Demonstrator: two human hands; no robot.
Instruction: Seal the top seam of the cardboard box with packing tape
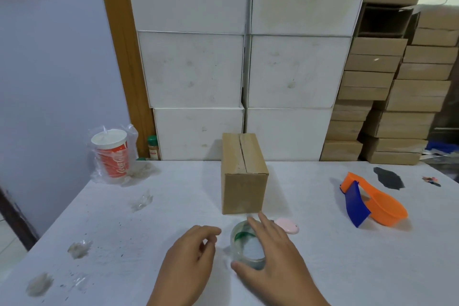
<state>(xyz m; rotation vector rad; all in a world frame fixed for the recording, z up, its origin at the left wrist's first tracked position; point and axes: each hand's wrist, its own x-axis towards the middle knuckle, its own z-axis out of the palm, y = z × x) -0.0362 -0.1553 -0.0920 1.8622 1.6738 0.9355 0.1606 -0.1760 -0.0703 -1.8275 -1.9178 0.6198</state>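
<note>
White table surface (323, 256), marked with dark specks and scraps of clear film, fills the near half of the view, with stacked white and brown cartons behind it. On the table, straight ahead of the hands and a little farther away, stands the cardboard box (244, 174). Its top seam (243, 154) is seen running from near to far, so the long axis of the seam points away from the person; no tape can be made out on it.

Just near of the box lies the roll of clear packing tape (248, 246), flat on the table. The right hand (270, 253) is laid over and around the roll, fingers spread along its far and right rim and thumb at its near side, though a firm clamp cannot be confirmed. The left hand (191, 256) is loosely curled just left of the roll, nothing held, fingertips close to its left edge, perhaps seeking the tape's free end.

The right hand is judged nearer to the work. The roll would need to be carried forward to the box's near edge, then drawn far along the seam.
</note>
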